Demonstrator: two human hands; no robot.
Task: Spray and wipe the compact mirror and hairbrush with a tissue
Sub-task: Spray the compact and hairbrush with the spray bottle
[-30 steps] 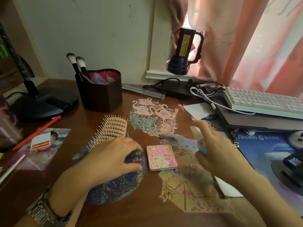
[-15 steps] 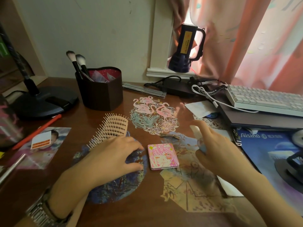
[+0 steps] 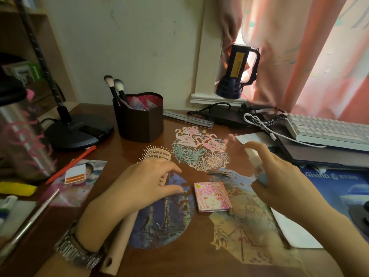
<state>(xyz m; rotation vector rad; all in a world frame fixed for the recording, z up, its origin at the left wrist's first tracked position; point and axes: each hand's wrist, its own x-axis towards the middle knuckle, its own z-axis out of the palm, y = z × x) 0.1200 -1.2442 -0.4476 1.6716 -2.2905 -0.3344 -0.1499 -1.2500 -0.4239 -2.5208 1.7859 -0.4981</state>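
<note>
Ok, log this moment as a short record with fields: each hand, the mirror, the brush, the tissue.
left hand: over the hairbrush, fingers spread; grip unclear
right hand: holds a small spray bottle, forefinger on top
compact mirror: closed, pink cover up, flat on the desk between the hands, untouched
hairbrush: bristles up, handle toward the person
tissue: white sheet lying partly under the right forearm

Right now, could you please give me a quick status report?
Right hand grips spray bottle, aimed left. Left hand rests on hairbrush. Mirror closed between the hands, nothing on it.
</note>
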